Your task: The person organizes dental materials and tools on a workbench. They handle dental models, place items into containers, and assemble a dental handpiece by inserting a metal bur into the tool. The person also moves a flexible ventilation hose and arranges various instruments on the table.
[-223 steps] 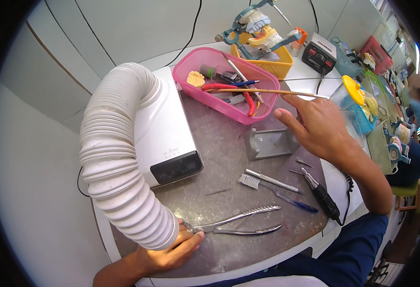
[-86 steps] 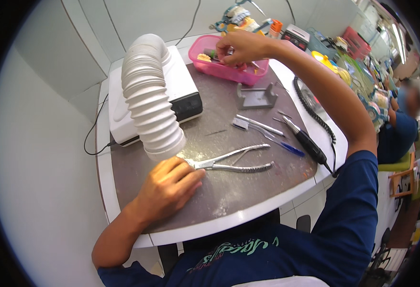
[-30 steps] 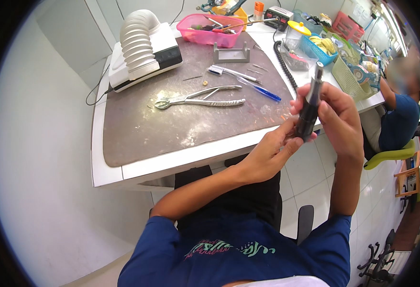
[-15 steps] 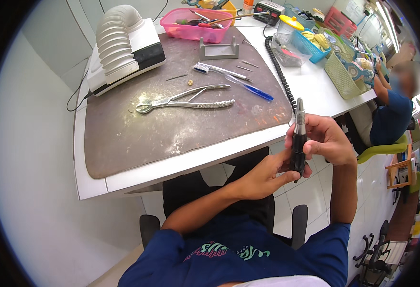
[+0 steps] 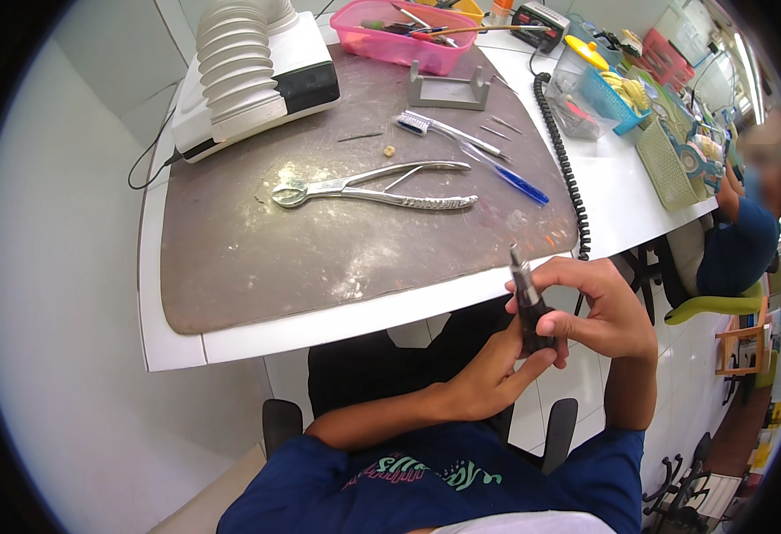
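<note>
2 hands, 1 black handpiece

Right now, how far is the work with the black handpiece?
Done: black handpiece is off the table, lifted before the chest. In hand: right hand grips its body, left hand touches its lower end. Left: metal forceps and toothbrush lie untouched on the grey mat.

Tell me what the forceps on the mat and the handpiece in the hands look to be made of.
Forceps: polished metal, probably steel, judging by the bright silvery glare and knurled handles. Handpiece, held by both the left hand and right hand: black body, plastic or coated metal, hard to tell; its tip looks like bare grey metal.
</note>
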Demonstrator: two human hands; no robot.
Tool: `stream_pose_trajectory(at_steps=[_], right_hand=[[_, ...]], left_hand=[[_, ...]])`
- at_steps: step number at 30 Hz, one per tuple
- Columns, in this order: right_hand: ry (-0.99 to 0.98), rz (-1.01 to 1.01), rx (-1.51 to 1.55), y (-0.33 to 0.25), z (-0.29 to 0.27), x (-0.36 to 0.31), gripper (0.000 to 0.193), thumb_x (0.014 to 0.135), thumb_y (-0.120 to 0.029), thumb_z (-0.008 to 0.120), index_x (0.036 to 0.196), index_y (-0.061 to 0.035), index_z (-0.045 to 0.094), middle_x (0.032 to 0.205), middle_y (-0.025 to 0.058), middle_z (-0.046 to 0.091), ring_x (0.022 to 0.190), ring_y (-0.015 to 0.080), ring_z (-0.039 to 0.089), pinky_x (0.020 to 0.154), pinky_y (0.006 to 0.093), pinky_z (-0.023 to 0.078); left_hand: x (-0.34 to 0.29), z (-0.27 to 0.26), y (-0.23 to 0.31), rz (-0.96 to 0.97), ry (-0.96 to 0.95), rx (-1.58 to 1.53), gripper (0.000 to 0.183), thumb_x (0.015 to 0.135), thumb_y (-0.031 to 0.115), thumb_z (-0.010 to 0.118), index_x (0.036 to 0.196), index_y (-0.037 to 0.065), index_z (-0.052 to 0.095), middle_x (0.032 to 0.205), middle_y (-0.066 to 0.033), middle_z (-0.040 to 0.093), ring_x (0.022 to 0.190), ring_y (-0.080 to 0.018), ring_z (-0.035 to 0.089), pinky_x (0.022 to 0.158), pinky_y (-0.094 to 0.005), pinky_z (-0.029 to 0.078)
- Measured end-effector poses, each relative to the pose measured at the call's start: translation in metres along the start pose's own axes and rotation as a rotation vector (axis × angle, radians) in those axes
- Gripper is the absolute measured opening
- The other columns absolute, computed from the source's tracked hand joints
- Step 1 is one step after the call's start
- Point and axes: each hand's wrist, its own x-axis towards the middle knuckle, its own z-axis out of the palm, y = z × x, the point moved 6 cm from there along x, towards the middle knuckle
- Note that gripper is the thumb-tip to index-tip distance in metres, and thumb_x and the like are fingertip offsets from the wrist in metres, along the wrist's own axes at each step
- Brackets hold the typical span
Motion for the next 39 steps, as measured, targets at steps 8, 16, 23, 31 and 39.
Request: stream_pose_trajectory(at_steps=[8, 16, 23, 31, 39], right_hand=[[0.579, -0.199, -0.474, -0.026, -0.075, 0.012, 0.019, 0.089, -0.008, 0.066, 0.105, 0.0018, 0.070, 0.088, 0.0076, 0.072, 0.079, 0.0136, 0.067, 0.071, 0.0257, 0.052], [0.927, -0.156, -0.783, 0.007, -0.184, 0.017, 0.021, 0.092, -0.011, 0.065, 0.111, -0.0024, 0.068, 0.103, 0.0038, 0.066, 0.068, 0.0065, 0.057, 0.061, 0.0201, 0.045], [0.776, -0.178, -0.936, 0.059, -0.221, 0.052, 0.018, 0.088, -0.012, 0.069, 0.103, -0.0041, 0.068, 0.115, 0.0072, 0.064, 0.076, 0.0185, 0.067, 0.065, 0.0301, 0.053], [0.800, -0.269, -0.962, 0.053, -0.190, 0.019, 0.010, 0.083, -0.008, 0.073, 0.091, -0.0041, 0.067, 0.088, 0.0063, 0.063, 0.073, 0.0189, 0.068, 0.063, 0.0296, 0.054], [0.807, -0.256, -0.921, 0.026, -0.173, -0.022, 0.020, 0.084, -0.020, 0.076, 0.098, -0.0065, 0.071, 0.091, 0.0062, 0.065, 0.058, 0.0148, 0.061, 0.054, 0.0276, 0.050]], left_hand=[[-0.012, -0.015, -0.008, 0.038, 0.103, -0.138, 0.026, 0.102, 0.013, 0.049, 0.125, 0.004, 0.043, 0.124, -0.0196, 0.057, 0.118, -0.0257, 0.057, 0.104, -0.0412, 0.042], [-0.011, -0.023, 0.048, 0.306, 0.219, 0.012, 0.033, 0.101, 0.017, 0.050, 0.125, -0.001, 0.038, 0.115, -0.0305, 0.058, 0.109, -0.0386, 0.062, 0.096, -0.0486, 0.051], [-0.002, -0.046, 0.091, 0.433, 0.664, 0.006, 0.038, 0.102, 0.033, 0.049, 0.121, 0.002, 0.036, 0.089, -0.0145, 0.058, 0.072, -0.0266, 0.064, 0.073, -0.0401, 0.055], [-0.009, -0.072, 0.123, 0.459, 0.828, 0.129, 0.039, 0.100, 0.031, 0.052, 0.123, 0.004, 0.036, 0.093, -0.0081, 0.048, 0.078, -0.0185, 0.052, 0.074, -0.0347, 0.045], [-0.008, -0.085, 0.123, 0.416, 0.846, 0.217, 0.039, 0.100, 0.032, 0.050, 0.122, 0.003, 0.038, 0.089, -0.0084, 0.048, 0.076, -0.0170, 0.051, 0.072, -0.0318, 0.045]])
